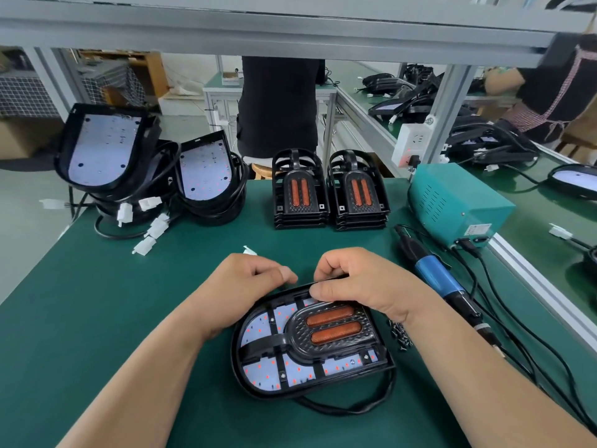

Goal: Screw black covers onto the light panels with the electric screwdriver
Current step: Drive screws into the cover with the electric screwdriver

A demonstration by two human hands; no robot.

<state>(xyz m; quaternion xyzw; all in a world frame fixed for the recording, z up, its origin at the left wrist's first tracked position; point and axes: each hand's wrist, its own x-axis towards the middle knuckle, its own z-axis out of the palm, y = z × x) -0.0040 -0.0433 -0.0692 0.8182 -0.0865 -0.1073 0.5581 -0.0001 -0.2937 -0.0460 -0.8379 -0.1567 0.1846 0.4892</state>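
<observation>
Gripping far edge of black cover point(336, 331) with right hand point(358, 286); left hand point(255, 279) curled beside, holding unclear. Seemingly seating it on light panel point(258, 331); next, fetch screws point(400, 334) and electric screwdriver point(442, 279).

A single wide-angle camera worn on the head looks forward and steeply down. The person's two forearms enter the frame from 5 and 7 o'clock. It sits close over the green bench top point(129, 318), so the light panel point(297, 376) lies large just below centre, toward 6 o'clock. The grey shelf beam point(290, 33) bows across 12 o'clock, and neighbouring benches trail off toward 2 o'clock.
</observation>
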